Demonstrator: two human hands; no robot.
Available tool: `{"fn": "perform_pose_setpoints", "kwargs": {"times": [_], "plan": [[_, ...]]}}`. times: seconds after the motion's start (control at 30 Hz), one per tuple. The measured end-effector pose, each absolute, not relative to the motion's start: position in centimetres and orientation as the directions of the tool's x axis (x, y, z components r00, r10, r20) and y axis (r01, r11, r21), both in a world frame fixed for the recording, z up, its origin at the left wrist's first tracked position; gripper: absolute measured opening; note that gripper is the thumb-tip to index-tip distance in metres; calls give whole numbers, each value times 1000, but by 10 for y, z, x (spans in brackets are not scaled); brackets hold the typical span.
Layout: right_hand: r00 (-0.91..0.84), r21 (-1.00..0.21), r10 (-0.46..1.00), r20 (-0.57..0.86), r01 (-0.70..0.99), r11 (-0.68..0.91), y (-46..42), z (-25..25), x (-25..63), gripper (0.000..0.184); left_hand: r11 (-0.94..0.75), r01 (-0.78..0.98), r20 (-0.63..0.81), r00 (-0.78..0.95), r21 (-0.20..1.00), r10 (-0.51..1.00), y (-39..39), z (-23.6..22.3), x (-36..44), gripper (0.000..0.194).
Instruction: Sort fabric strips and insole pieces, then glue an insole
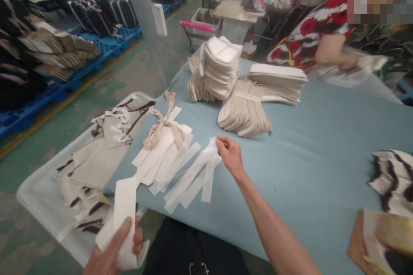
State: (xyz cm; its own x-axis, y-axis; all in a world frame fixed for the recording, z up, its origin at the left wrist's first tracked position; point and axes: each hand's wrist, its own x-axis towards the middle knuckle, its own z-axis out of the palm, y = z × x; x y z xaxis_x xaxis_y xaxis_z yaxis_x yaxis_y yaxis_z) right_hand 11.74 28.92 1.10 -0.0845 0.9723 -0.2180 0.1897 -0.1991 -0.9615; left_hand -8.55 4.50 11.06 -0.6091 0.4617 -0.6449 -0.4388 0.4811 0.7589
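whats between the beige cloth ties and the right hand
White strips, some of them sheer, lie loosely spread on the blue tabletop between the beige cloth ties and the right hand, as the head view shows.

green, worn floor [151, 58]; blue pallets [106, 43] at left; a grey post [145, 21] beyond the blue-topped table [306, 150].

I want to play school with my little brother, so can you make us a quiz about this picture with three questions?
1. True or false: the right hand is pinching the ends of some thin white strips.

2. What is the left hand holding?
A) scissors
B) a spoon
C) a bent white piece

3. Fill in the missing colour: the pale stacks sit on a ____ tabletop.

Key: 1 true; 2 C; 3 blue.
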Motion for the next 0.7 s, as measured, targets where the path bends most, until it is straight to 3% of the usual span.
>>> {"fn": "perform_pose_setpoints", "kwargs": {"times": [0.1,0.2,0.27,0.37,0.47,0.6,0.7], "plan": [[-120,-957,961,-251,178,-228,287,-20,121,54,462,-375,-588,-622,803,517,50,109,-79,62],[-125,-971,967,-223,121,-208,281,-13,127,72,476,-268,-535,-575,838,619,58,108,-67,58],[-125,-973,973,-192,156,-172,271,8,130,64,479,-171,-494,-509,861,705,64,109,-60,54],[-334,-958,910,-246,223,-178,242,50,125,43,459,-54,-445,-369,887,816,71,110,-56,50],[-516,-966,818,-254,98,-238,205,84,111,40,420,45,-406,-178,907,896,76,106,-58,52],[-541,-944,811,-224,-84,-318,176,102,97,42,404,129,-399,-65,906,915,77,99,-60,56],[-455,-948,859,-233,-89,-305,170,101,97,46,436,113,-434,-47,893,900,76,100,-58,58]]}}
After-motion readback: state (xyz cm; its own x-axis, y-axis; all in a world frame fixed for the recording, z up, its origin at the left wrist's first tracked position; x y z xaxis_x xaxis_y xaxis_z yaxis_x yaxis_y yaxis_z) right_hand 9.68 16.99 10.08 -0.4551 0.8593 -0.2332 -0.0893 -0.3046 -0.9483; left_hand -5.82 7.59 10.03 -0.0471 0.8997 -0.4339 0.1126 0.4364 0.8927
